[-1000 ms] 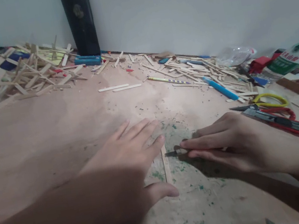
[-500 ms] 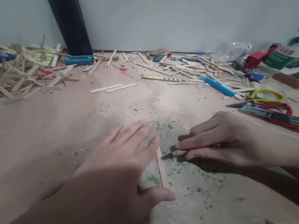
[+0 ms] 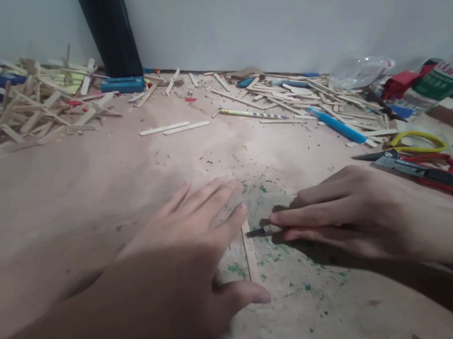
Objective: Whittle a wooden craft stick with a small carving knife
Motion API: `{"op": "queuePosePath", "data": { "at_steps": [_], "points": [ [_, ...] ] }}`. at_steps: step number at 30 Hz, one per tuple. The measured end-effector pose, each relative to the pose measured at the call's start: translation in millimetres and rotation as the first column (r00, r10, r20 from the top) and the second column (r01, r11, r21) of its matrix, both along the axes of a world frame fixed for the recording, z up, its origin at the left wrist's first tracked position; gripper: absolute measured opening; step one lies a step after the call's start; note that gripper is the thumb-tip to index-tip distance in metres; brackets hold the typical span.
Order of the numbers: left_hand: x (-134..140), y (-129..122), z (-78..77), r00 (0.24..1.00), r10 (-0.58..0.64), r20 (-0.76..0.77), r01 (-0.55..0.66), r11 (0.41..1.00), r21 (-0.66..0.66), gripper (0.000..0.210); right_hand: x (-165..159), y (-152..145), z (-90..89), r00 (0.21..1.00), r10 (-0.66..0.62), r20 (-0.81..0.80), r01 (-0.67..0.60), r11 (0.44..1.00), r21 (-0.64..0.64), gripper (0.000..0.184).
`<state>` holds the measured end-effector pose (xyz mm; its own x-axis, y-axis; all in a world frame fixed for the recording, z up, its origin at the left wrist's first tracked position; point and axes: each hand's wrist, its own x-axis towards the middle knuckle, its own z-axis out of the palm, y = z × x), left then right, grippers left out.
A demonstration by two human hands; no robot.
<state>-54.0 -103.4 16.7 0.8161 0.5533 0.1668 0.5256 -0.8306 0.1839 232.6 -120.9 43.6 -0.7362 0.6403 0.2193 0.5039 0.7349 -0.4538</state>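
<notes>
head view: thin wooden stick [image 3: 251, 260] lies flat on the table [image 3: 78, 172] between the hands, long axis 12-to-6 o'clock. left hand [image 3: 203, 238] is spread at its 9 o'clock, index finger and thumb crossing its far and near parts, so it's the nearer hand. right hand [image 3: 348, 212] at 3 o'clock pinches a slim knife [image 3: 259, 232], tip at that edge, can't tell if touching

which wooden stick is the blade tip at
The lone stick showing between forefinger and thumb of the left hand, with the blade from the right hand at it. The other sticks lie farther back, heaped or loose.
</notes>
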Motion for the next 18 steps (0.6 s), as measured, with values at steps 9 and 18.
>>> {"op": "queuePosePath", "data": {
  "at_steps": [9,18],
  "points": [
    [-1,1,-0.2,1.000,-0.011,0.017,0.011,0.999,0.045,0.087,2,1,5.0,0.998,-0.017,-0.053,0.012,0.996,-0.091,0.019],
    [-1,3,10.6,0.998,-0.031,0.052,0.027,0.997,0.076,0.087,2,2,9.2,0.999,0.020,-0.039,-0.025,0.988,-0.151,0.022]
  ]
}}
